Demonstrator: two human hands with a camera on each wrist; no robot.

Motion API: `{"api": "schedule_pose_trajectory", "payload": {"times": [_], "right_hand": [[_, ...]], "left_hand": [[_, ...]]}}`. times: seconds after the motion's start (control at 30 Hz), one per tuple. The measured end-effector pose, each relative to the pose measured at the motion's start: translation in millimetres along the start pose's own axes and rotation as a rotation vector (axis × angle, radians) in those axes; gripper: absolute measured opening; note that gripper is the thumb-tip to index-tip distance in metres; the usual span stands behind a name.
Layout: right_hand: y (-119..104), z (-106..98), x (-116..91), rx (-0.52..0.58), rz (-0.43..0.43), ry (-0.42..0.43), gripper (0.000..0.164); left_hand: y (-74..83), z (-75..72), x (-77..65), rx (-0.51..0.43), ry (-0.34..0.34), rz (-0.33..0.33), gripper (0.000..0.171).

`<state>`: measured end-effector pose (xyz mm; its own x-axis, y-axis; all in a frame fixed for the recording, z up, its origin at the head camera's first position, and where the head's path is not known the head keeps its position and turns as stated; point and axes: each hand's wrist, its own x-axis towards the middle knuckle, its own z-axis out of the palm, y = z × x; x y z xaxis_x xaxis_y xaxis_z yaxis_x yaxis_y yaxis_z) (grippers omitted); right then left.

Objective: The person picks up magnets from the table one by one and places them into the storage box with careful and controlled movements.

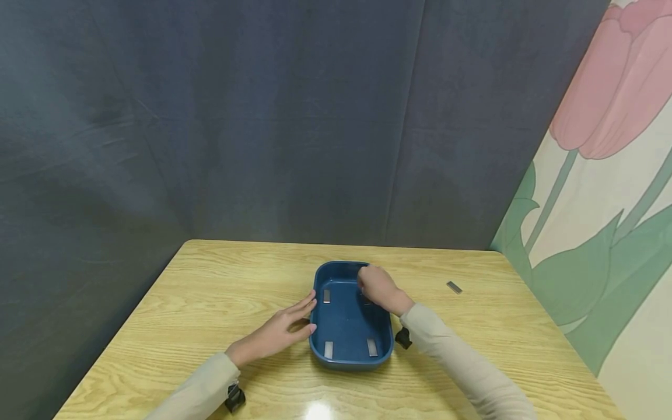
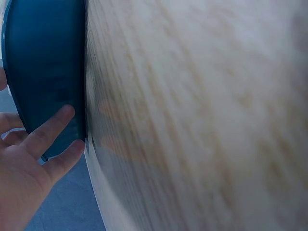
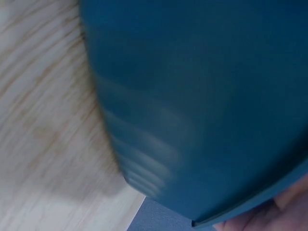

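Observation:
A deep blue rectangular plastic bin [image 1: 353, 326] with rounded corners stands on the table. Small shiny rectangular plates lie on its floor: one far left [image 1: 326, 296], one near left [image 1: 328, 350] and one near right [image 1: 372, 347]; another shows partly beneath my right wrist. My left hand [image 1: 286, 329] rests its spread fingers against the bin's left side, and the left wrist view shows fingertips on the outer wall [image 2: 48, 62]. Over the far right part of the bin, my right hand [image 1: 379, 287] reaches inside with curled fingers. Its fingertips are hidden, so I cannot tell whether it holds anything.
One more small rectangular plate [image 1: 454, 287] lies on the wooden table [image 1: 236, 280], to the right of the bin. Behind the table hangs a dark curtain [image 1: 294, 128]. A wall painted with tulips [image 1: 604, 251] borders the right side.

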<state>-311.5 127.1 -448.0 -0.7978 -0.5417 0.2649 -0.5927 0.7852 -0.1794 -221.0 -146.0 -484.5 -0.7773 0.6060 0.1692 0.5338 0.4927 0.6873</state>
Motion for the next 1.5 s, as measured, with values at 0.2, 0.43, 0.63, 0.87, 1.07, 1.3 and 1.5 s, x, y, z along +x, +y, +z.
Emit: {"api": "schedule_pose_trajectory", "payload": {"times": [0.2,0.43,0.63,0.87,1.07,1.3,1.5], "right_hand": [[0.5,-2.1,-0.2,0.025,0.033,-0.020,0.027],[-0.9,-10.7,-3.8,0.063,0.050,-0.039,0.023],[0.9,-13.5,-6.0,0.060,0.031,-0.019,0.025],[2.6,-14.9,-9.3,0.058,0.036,-0.016,0.025],[2.7,-18.7,-11.6,0.062,0.043,0.006,0.023],[2.5,-24.8,-12.6,0.066,0.064,0.002,0.022],[3.1,-28.3,-14.1,0.073,0.089,0.002,0.020]], "left_hand": [[-0.7,0.0,0.4,-0.004,-0.005,0.000,0.070],[-2.5,0.7,0.3,0.012,0.001,0.003,0.068],[-3.1,0.3,0.5,0.013,0.008,0.015,0.068],[-4.2,1.2,0.5,0.023,0.003,0.018,0.068],[-5.0,1.9,-0.7,0.013,-0.001,0.001,0.072],[-4.4,1.3,-0.2,0.024,0.013,0.019,0.069],[-5.2,2.0,-0.2,0.016,0.005,0.011,0.071]]}}
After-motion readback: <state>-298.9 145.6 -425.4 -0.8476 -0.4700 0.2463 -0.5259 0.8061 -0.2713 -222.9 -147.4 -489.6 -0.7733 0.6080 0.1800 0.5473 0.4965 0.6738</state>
